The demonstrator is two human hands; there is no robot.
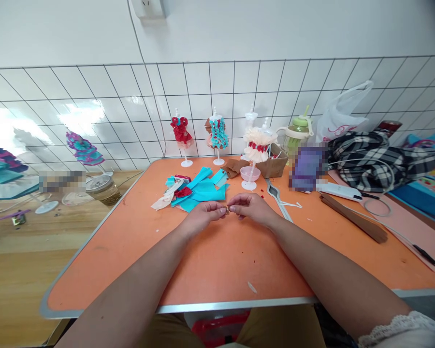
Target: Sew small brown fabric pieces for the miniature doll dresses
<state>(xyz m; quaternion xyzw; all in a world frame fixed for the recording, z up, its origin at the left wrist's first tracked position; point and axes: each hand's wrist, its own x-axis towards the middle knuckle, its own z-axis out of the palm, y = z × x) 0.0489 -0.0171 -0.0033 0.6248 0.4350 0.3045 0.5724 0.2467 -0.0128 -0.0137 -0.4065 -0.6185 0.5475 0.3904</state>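
Both hands meet over the middle of the orange table (210, 261). Between the fingertips is a small brown piece (227, 210), which looks like crepe paper; its shape is too small to make out. My left hand (206, 212) pinches it from the left, and my right hand (252, 207) pinches it from the right. Just behind my left hand lie blue crepe paper sheets (206, 189), with a white strip (164, 199) and a red piece (183, 192) among them. A pink bowl (250, 173) and a crumpled brown paper (235, 167) sit beyond my right hand.
Small dress forms in red (181, 131), blue (218, 134) and cream paper (257, 147) stand at the back. Scissors (275, 193) lie beside my right wrist. Farther right are a cardboard box (275, 164), a bottle (297, 130), a folded brown strip (353, 217) and plaid cloth (366, 159).
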